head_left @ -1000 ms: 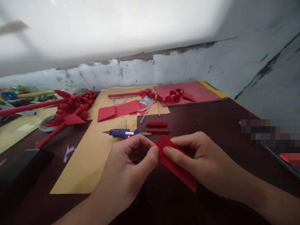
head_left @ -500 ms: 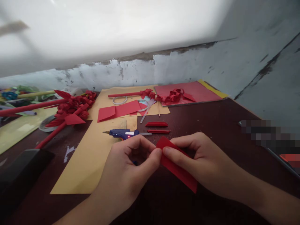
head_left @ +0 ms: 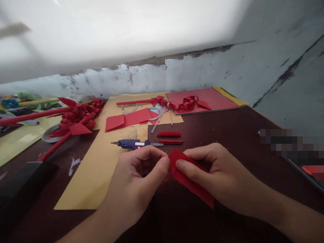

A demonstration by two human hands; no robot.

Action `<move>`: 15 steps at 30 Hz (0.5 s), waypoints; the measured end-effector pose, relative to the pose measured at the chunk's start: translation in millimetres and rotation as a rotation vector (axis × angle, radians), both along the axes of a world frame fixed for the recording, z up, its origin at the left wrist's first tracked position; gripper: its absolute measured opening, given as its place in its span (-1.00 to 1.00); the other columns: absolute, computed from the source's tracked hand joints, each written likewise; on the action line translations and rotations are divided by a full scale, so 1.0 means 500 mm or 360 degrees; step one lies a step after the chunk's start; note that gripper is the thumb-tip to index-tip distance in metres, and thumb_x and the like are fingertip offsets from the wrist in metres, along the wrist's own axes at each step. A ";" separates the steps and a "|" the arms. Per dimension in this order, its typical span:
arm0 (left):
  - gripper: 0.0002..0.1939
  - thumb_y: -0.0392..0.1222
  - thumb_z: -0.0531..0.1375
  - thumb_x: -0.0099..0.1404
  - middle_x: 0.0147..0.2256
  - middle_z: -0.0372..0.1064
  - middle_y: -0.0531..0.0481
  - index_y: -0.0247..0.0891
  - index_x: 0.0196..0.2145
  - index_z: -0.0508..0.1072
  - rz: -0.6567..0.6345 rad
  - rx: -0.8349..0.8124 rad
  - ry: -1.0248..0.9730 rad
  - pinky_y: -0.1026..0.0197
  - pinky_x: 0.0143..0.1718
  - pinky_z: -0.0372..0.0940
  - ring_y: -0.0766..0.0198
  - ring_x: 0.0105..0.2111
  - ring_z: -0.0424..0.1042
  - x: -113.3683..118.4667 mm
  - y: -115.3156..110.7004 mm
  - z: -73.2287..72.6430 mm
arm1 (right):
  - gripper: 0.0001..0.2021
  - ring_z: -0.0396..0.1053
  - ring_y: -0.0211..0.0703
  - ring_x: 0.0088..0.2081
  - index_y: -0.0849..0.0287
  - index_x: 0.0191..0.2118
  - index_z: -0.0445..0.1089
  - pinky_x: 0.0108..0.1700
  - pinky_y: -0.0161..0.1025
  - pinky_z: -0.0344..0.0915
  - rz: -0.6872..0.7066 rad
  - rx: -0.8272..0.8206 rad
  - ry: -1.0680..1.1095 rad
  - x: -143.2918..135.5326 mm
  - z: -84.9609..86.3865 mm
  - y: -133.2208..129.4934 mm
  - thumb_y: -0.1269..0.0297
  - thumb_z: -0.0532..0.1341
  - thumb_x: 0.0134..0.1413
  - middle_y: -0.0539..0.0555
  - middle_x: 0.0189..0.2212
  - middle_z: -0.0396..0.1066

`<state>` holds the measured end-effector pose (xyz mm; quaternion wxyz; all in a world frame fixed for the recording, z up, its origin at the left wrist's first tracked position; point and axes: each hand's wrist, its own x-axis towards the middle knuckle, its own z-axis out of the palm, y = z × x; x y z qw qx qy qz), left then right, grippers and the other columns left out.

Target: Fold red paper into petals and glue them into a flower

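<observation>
A folded strip of red paper (head_left: pixel 194 186) slants across the space in front of me. My right hand (head_left: pixel 215 175) pinches it near its upper end, thumb on top. My left hand (head_left: pixel 144 182) has its thumb and forefinger pressed together at the strip's top left corner, touching the paper's edge. Just past my fingers lie two narrow folded red paper pieces, one (head_left: pixel 169 134) behind the other (head_left: pixel 171 142). A blue hot glue gun (head_left: pixel 134 144) with a lit red light rests beyond my left hand, its nozzle pointing left.
Tan paper sheets (head_left: pixel 83 189) cover part of the dark table (head_left: pixel 235 135). On them lie red paper pieces (head_left: pixel 136 118) and tape rolls (head_left: pixel 129 108). Red paper flowers on sticks (head_left: pixel 76 118) lie left, near a black object (head_left: pixel 27 182). A red paper chain (head_left: pixel 187 104) lies behind.
The left fingertips have shifted slightly left along the strip's corner. A small folded corner now shows at the strip's upper end; the right hand keeps its grip.
</observation>
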<state>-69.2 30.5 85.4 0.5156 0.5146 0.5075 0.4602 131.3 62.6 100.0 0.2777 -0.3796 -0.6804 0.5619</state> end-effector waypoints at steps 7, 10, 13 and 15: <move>-0.83 -0.18 0.32 0.31 -0.55 0.48 0.13 -0.22 -0.44 0.58 0.0097 0.0058 0.0191 0.48 -0.50 0.29 0.43 -0.54 0.41 0.006 -0.004 0.007 | -0.79 0.10 -0.35 -0.50 0.13 -0.45 0.53 -0.53 -0.38 0.03 0.0030 0.0019 0.0007 0.002 -0.002 -0.001 0.38 0.34 0.26 -0.15 -0.57 0.28; -0.85 -0.18 0.33 0.28 -0.55 0.49 0.13 -0.22 -0.45 0.57 0.0093 0.0066 0.0242 0.47 -0.53 0.27 0.43 -0.55 0.41 0.007 -0.003 0.012 | -0.73 0.09 -0.33 -0.49 0.16 -0.47 0.48 -0.52 -0.38 0.05 0.0009 0.0035 -0.0055 0.002 -0.002 -0.001 0.28 0.32 0.29 -0.12 -0.56 0.24; -0.86 -0.20 0.32 0.26 -0.56 0.49 0.14 -0.22 -0.47 0.56 0.0110 0.0091 0.0298 0.47 -0.53 0.28 0.42 -0.55 0.42 0.008 -0.002 0.014 | -0.67 0.10 -0.31 -0.48 0.18 -0.47 0.47 -0.52 -0.36 0.05 0.0008 0.0074 -0.0122 0.001 -0.002 0.000 0.19 0.27 0.34 -0.10 -0.56 0.22; -0.85 -0.21 0.30 0.27 -0.55 0.49 0.15 -0.21 -0.46 0.57 0.0126 0.0114 0.0332 0.45 -0.51 0.29 0.41 -0.55 0.43 0.008 -0.002 0.013 | -0.65 0.10 -0.31 -0.48 0.18 -0.47 0.46 -0.52 -0.36 0.05 0.0012 0.0089 -0.0134 0.001 -0.002 0.000 0.17 0.25 0.36 -0.09 -0.56 0.23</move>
